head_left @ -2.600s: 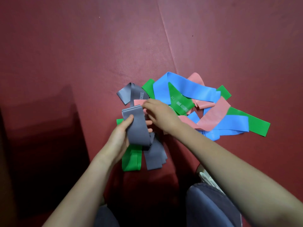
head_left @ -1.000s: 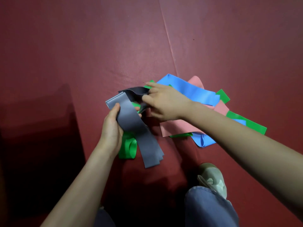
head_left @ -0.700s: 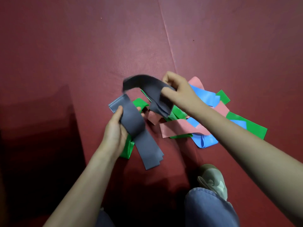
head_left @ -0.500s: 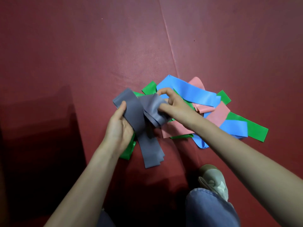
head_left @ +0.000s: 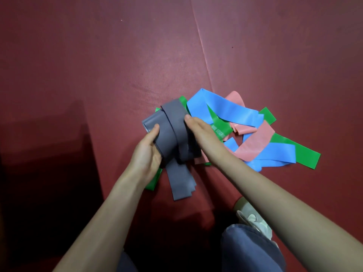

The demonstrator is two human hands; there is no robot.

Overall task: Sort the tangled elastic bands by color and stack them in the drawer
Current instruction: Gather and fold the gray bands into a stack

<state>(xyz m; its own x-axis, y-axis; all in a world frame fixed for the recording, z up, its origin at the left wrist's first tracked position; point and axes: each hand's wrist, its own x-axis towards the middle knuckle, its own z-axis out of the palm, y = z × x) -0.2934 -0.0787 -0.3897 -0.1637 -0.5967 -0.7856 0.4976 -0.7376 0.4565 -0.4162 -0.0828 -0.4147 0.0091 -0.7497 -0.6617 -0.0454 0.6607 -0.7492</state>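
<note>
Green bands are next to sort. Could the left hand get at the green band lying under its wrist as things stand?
Probably not yet: the left hand is gripping the grey bands, which also drape over part of the green band.

Looks like a gym or exercise room: I'm on a dark red padded vinyl floor mat (head_left: 117, 65) with a seam (head_left: 204, 55), flat stretchy resistance bands (head_left: 225, 110) heaped on it.

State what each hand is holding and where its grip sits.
Left hand grips the grey bands near their upper end, thumb on top. Right hand presses the same bundle from its right edge.
</note>
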